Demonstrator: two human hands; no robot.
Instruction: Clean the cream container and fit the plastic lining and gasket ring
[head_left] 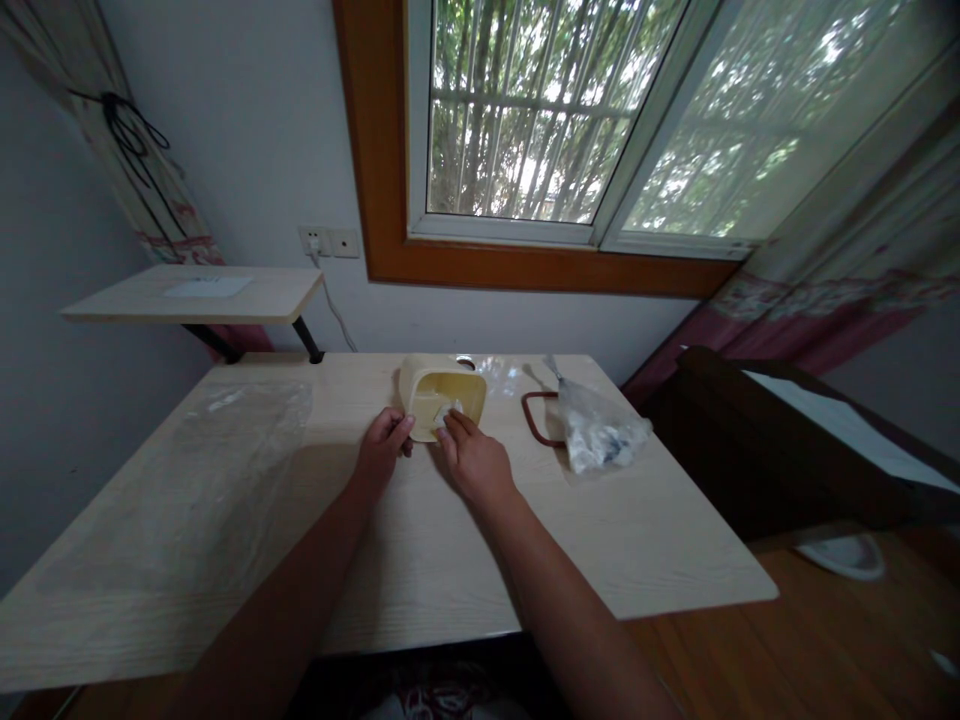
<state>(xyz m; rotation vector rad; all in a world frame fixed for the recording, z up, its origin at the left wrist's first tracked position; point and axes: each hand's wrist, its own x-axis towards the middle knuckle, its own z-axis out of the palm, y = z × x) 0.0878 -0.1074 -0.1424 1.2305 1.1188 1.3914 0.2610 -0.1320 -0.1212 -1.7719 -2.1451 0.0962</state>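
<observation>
Both arms stretch fwd. L hand (pixel 384 448): fingers pinched on L rim of yellow container (pixel 439 386), mid-desk (pixel 427 560), opening twd person. R hand (pixel 476 458) angles in, fingers on white piece (pixel 441 414). Shelf sheet's (pixel 208 287) writing illegible.

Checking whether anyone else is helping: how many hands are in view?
2: the left hand at the lower left edge of the yellow container, the right hand on a whitish piece at its opening.

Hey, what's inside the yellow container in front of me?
Inside the yellow container, a small whitish piece shows at the fingertips of your right hand. Whatever lies under that piece or behind those fingers is covered.
</observation>
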